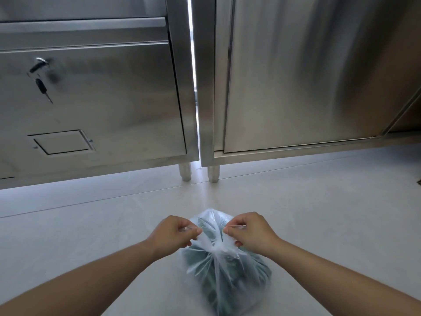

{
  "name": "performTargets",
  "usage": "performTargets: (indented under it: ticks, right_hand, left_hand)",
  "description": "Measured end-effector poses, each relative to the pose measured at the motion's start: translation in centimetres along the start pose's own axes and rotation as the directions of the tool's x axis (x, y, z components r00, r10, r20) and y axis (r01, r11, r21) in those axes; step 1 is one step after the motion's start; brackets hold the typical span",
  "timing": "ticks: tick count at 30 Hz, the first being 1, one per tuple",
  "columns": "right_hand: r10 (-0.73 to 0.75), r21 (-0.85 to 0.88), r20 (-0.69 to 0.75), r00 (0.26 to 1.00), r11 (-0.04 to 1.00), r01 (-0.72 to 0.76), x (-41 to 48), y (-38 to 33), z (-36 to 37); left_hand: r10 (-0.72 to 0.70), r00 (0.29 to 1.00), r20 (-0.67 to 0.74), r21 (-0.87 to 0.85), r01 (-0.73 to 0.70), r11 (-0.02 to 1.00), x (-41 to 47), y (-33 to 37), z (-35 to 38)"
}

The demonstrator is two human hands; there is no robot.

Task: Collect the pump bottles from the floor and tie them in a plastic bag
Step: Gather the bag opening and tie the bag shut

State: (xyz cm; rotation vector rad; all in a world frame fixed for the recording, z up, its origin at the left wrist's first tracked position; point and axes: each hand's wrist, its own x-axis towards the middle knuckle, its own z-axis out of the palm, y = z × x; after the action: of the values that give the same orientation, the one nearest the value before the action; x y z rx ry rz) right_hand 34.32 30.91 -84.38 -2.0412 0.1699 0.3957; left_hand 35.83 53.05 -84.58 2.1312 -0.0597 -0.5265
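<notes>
Head view, knotting stage: in my judgement the two ends want an even outward pull, kept low to the gathered neck, so the thin film cinches without tearing. The left hand (175, 233) pinches one twisted end of the plastic bag (224, 290) between thumb and curled fingers; the right hand (248, 233) pinches the other. The bag sits on the pale floor (91, 224) before steel cabinets (296, 76), translucent, bulging, puckered at the neck; the pump bottles (248, 267) show inside only as dim teal shapes, count unclear

Thin translucent plastic bag (224, 265), crinkled; brushed stainless-steel cabinets (296, 76); smooth matt pale floor (91, 224)
</notes>
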Motion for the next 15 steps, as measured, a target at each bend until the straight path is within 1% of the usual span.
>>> performTargets:
  ticks: [4,6,7,8,11,13,15]
  right_hand:
    - [-0.012,0.062,-0.023,1.0,0.998,0.013,0.5,-0.6,2.7]
    - [-0.021,0.124,0.012,1.0,0.992,0.02,0.6,-1.0,3.9]
    - [-0.041,0.13,0.031,0.999,0.991,0.037,0.7,-1.0,4.3]
    - [-0.064,0.1,0.049,0.997,0.993,0.059,0.6,-1.1,4.6]
    - [-0.129,0.004,0.127,0.984,0.992,0.129,0.4,-0.8,5.3]
    - [-0.148,-0.029,0.179,0.973,0.987,0.155,0.3,-0.5,5.3]
    - [-0.149,-0.074,0.214,0.966,0.983,0.168,0.3,-0.2,5.1]
  left_hand:
    - [-0.042,0.999,0.03,-0.039,0.043,0.998,0.0,0.4,-0.1]
    - [-0.076,0.996,0.053,-0.096,0.081,0.992,0.0,0.8,-0.2]
    - [-0.089,0.994,0.063,-0.121,0.096,0.988,0.0,0.9,-0.2]
    - [-0.097,0.993,0.073,-0.133,0.106,0.985,-0.1,0.9,-0.2]
    - [-0.108,0.991,0.075,-0.069,0.113,0.991,-0.4,0.4,0.0]
    - [-0.115,0.993,0.035,-0.004,0.116,0.993,-0.5,-0.2,0.2]
    - [-0.093,0.996,0.007,0.06,0.092,0.994,-0.3,-0.6,0.3]
